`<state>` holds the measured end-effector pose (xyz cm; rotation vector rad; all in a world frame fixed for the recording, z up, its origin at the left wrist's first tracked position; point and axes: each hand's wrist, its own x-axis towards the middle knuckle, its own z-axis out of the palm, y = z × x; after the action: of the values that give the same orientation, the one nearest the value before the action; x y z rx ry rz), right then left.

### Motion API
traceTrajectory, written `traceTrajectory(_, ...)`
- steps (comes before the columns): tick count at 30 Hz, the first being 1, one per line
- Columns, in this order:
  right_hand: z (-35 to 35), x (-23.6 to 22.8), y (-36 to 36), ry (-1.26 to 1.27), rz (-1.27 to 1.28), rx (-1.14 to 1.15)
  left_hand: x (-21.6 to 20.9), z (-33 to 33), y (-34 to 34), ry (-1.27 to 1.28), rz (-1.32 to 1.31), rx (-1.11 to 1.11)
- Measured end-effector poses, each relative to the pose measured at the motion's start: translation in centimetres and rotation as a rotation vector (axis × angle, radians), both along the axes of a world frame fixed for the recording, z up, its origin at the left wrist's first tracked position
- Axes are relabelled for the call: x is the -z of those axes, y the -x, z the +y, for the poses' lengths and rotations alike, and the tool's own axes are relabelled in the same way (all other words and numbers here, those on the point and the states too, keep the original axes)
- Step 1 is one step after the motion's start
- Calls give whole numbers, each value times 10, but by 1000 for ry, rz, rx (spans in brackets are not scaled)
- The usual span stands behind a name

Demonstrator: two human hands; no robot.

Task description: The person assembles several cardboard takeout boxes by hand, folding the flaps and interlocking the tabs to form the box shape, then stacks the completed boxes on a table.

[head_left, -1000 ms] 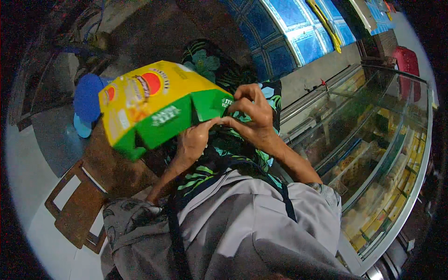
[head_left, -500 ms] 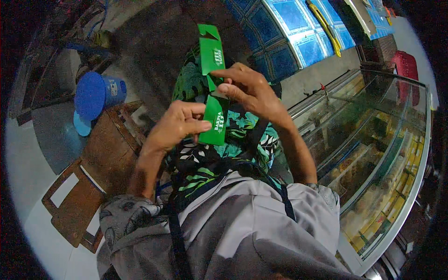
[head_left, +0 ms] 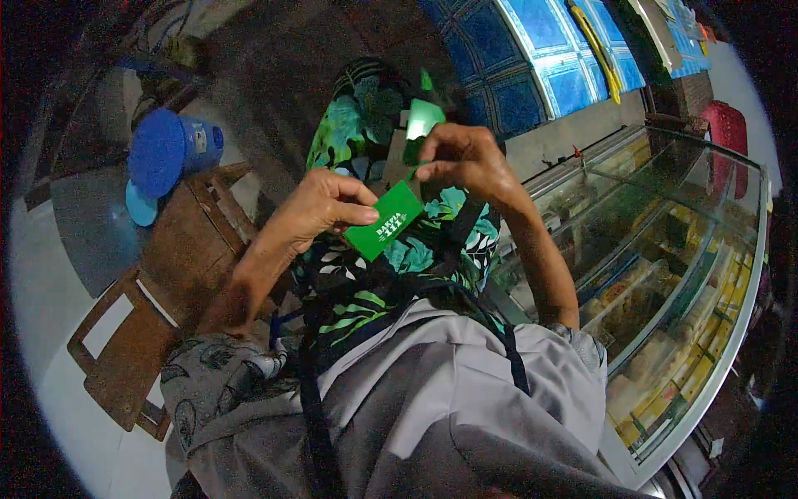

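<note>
A green cardboard carton [head_left: 389, 234] with white print hangs over my lap, partly folded. My left hand [head_left: 320, 208] pinches its near panel at the left edge between thumb and fingers. My right hand [head_left: 472, 162] is closed with finger and thumb at the panel's upper right corner. Beyond the right fingers a far panel [head_left: 426, 119] of the carton stands up, bright with glare. Part of the fold between the two panels is hidden behind my right hand. Below lies the dark cloth with green leaves [head_left: 357, 312] over my lap.
To the right stands a glass display case [head_left: 657, 274] with trays and yellow boxes inside. A table with a blue tiled-pattern cover [head_left: 532, 50] is ahead right, a yellow cutter knife [head_left: 597, 50] on it. At left are a brown wooden chair [head_left: 183, 241] and a blue bucket [head_left: 158, 162].
The carton has turned from upright to slanting, and its far panel has bent away to the right. My right hand has shifted slightly right, still at the fold.
</note>
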<state>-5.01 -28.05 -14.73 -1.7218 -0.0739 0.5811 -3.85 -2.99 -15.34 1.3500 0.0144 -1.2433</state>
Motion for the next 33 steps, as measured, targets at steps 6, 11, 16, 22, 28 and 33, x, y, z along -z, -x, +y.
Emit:
traceTrajectory(6,13,-5,8,-60,-231,2,8,-1,3,-3,-128,-54)
traceTrajectory(11,28,2,12,69,-666,-161,19,-6,2,-15,-68,-55)
traceTrajectory(16,32,4,24,150,-737,-154,26,-12,8,32,-47,-154)
traceTrajectory(22,34,-2,31,161,-744,-246,31,-14,9,-13,-48,-73)
traceTrajectory(28,29,-2,24,133,-741,-294,20,-13,11,102,27,-49)
traceTrajectory(33,35,1,39,251,-627,-352,26,-5,9,132,124,16)
